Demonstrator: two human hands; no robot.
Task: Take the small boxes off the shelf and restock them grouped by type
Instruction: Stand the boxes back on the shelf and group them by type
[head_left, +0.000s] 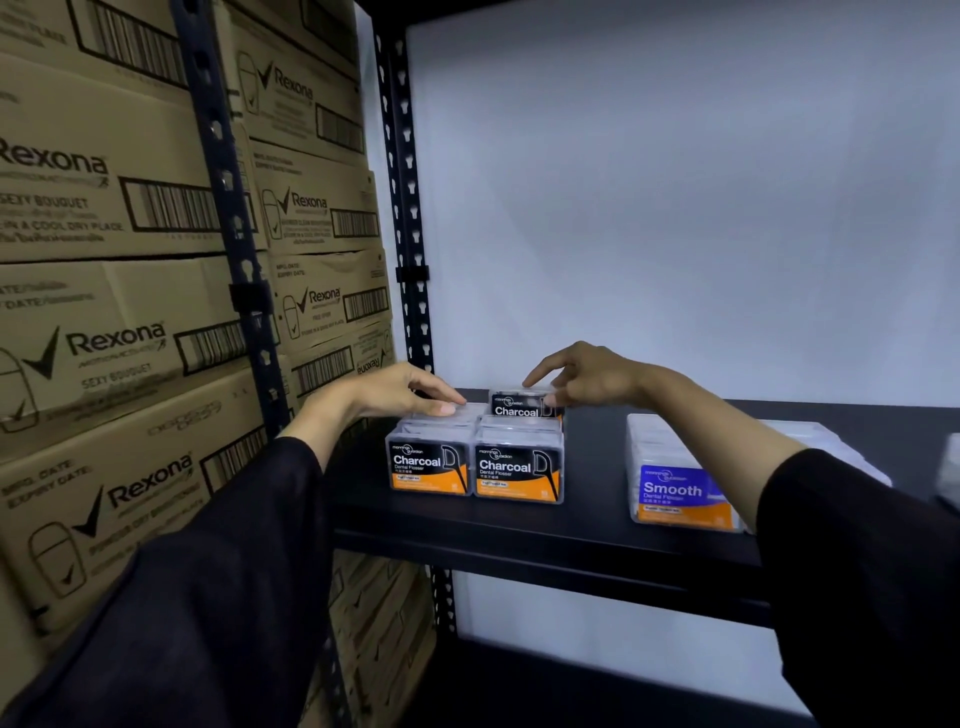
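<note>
A: Logging positions first. Black shelf (597, 525), left end: two Charcoal flosser boxes (475, 467) side by side at the front edge, touching. A third Charcoal box (522, 405) sits raised behind them, whether stacked on a back row or held off it I cannot tell. Well apart to the right, a Smooth box (680, 493) heads its own row.

B: Hands?

A: Left hand (387, 392) lies nearly flat, fingers straight, tips resting on the clear lid behind the front left box. It grips nothing. Right hand (584, 376) is over the raised box, fingers curled down at its right end, forefinger extended across the top. It looks like a pinch on that box, though the thumb is hidden.

B: Handling?

A: Judging by looks: clear rigid plastic cases, probably light, contents loose picks. Smooth, glossy walls, so likely slippery under a fingertip grip. Stiff enough not to crush, but a drop could pop a lid.

B: Where to take hold?

A: Across the short ends or front and back faces, thumb opposing fingers, low enough to clear the lid seam. Lifting by the lid alone looks risky.

B: Surroundings?

A: Rexona cartons (119, 332) stacked on the neighbouring rack at left, a slotted upright (410, 208) between. Grouping looks well along, Charcoal cluster being finished.
</note>
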